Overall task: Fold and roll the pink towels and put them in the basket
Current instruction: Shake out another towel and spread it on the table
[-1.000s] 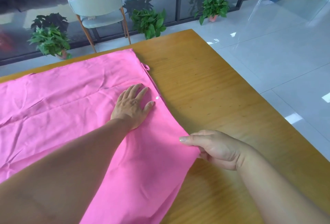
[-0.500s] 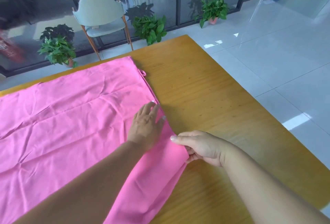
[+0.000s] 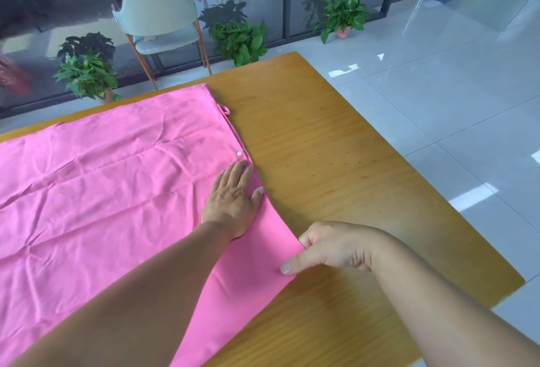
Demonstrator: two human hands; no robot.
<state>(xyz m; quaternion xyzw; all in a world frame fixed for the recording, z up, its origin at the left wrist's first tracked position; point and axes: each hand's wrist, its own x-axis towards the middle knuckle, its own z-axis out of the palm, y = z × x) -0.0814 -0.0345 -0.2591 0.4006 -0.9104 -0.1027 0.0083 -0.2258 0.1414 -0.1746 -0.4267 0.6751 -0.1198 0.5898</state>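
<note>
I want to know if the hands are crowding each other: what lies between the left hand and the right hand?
In the head view, only flat pink towel lies between the left hand and right hand.

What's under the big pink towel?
The pink towel lies spread on the wooden table, with the left hand flat on top. Anything else beneath it is covered.
</note>
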